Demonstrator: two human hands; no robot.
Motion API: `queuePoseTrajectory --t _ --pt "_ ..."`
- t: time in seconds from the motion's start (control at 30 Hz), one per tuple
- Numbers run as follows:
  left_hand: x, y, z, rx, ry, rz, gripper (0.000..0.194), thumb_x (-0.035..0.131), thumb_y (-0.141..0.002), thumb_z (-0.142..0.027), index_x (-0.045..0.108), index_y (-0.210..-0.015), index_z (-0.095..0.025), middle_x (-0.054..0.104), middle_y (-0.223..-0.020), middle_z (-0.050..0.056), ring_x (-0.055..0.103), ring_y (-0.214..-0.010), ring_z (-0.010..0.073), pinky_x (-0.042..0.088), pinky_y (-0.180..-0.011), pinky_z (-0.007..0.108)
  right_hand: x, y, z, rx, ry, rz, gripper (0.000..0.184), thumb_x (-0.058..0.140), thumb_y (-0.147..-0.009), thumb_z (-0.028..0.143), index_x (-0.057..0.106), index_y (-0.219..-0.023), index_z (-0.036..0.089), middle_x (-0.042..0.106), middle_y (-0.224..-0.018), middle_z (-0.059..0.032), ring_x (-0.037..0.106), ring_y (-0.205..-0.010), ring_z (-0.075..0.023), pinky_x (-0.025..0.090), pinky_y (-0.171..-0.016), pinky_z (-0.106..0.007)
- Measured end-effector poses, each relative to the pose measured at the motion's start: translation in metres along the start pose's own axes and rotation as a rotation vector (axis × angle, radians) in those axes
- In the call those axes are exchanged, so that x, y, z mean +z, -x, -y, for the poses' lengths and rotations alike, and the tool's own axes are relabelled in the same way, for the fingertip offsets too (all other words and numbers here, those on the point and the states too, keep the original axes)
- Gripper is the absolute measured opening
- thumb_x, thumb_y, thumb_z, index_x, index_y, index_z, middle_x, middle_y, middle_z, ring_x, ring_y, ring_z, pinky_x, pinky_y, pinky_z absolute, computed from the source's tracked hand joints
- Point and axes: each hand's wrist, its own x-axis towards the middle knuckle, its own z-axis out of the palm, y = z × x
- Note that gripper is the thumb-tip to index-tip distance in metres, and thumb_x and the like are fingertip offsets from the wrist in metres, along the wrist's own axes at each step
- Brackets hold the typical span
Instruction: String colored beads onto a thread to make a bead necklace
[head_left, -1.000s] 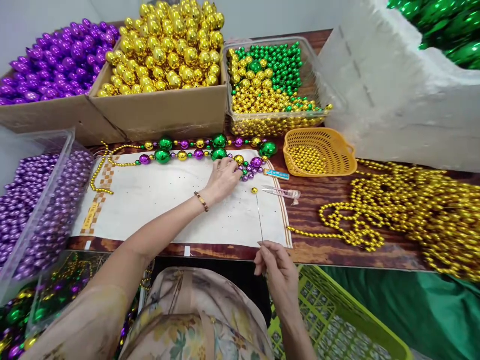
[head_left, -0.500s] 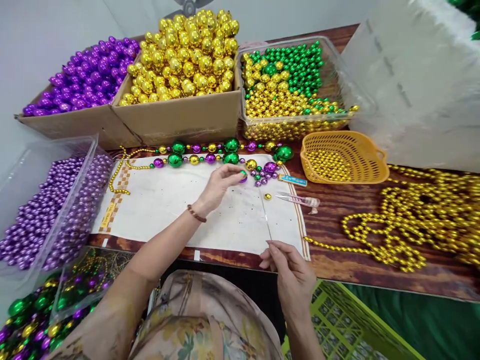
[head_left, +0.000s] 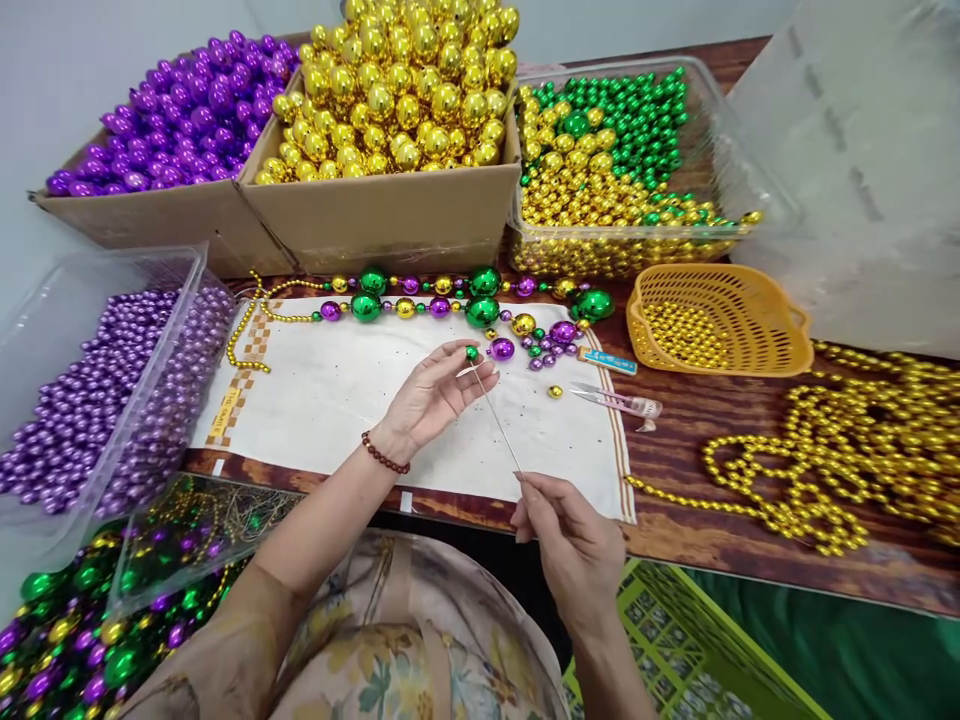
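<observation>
Between the fingertips of my left hand [head_left: 439, 395] is a small green bead [head_left: 472, 353], held above the white cloth [head_left: 360, 400]. My right hand [head_left: 570, 545] pinches a thin needle [head_left: 497, 420], whose far end meets the green bead. Just beyond my left fingers lies a larger purple bead [head_left: 502, 349]. A bead strand [head_left: 406, 309] of green, purple and gold runs in two rows along the cloth's far edge. Loose small purple and green beads [head_left: 551, 350] cluster at its right end. One gold bead [head_left: 555, 391] sits alone on the cloth.
Thread snips [head_left: 619, 401] and a blue packet [head_left: 609, 361] lie right of the cloth. Behind stand boxes of purple beads [head_left: 202, 115] and gold beads [head_left: 405, 100]. A yellow basket [head_left: 757, 330], gold bead chains [head_left: 862, 450] and a clear tub of lilac beads [head_left: 97, 400] flank the cloth.
The needle has swung up and left, so its far end now meets the green bead at my left fingertips. The purple bead near those fingers now lies apart on the cloth. The view has shifted slightly.
</observation>
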Motion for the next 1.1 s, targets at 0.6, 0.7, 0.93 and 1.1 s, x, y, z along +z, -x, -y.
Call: queuePoseTrajectory --t 0.6,0.7,0.93,1.1 --pt "-0.004 -0.001 0.005 0.114 -0.144 -0.006 0.024 0.080 -0.077 -0.017 0.070 -0.099 -0.015 0.069 -0.090 0.001 0.073 -0.083 0.0156 0.056 -0.091 0.036 0.003 0.000 0.003 0.057 -0.002 -0.011 0.016 0.060 -0.095 0.029 0.071 -0.096 0.017 0.060 -0.055 0.0048 0.054 -0.040 -0.0069 0.046 -0.043 -0.016" --pt "-0.002 0.001 0.010 0.159 -0.253 -0.015 0.036 0.083 -0.073 -0.019 0.068 -0.106 -0.018 0.066 -0.094 0.000 0.073 -0.081 0.0165 0.056 -0.088 0.038 0.007 -0.003 -0.002 0.071 -0.022 -0.027 0.018 0.061 -0.095 0.032 0.070 -0.096 0.017 0.061 -0.057 0.0039 0.055 -0.041 -0.0079 0.046 -0.042 -0.017" --pt "-0.014 0.013 0.028 0.094 -0.697 0.116 0.041 0.080 -0.079 -0.028 0.068 -0.117 -0.021 0.068 -0.108 0.006 0.068 -0.094 0.0173 0.051 -0.089 0.032 0.025 -0.015 -0.023 0.145 -0.176 -0.124 0.022 0.059 -0.096 0.038 0.064 -0.094 0.018 0.062 -0.066 0.0024 0.059 -0.052 -0.0105 0.049 -0.052 -0.022" --pt "-0.030 -0.016 0.016 0.353 -1.115 -0.024 0.022 0.068 -0.088 -0.030 0.071 -0.109 -0.021 0.066 -0.104 0.006 0.062 -0.091 0.0170 0.047 -0.085 0.029 0.019 -0.011 -0.035 0.223 -0.287 -0.185 0.024 0.061 -0.094 0.042 0.063 -0.094 0.017 0.062 -0.067 0.0020 0.057 -0.052 -0.0102 0.046 -0.051 -0.022"
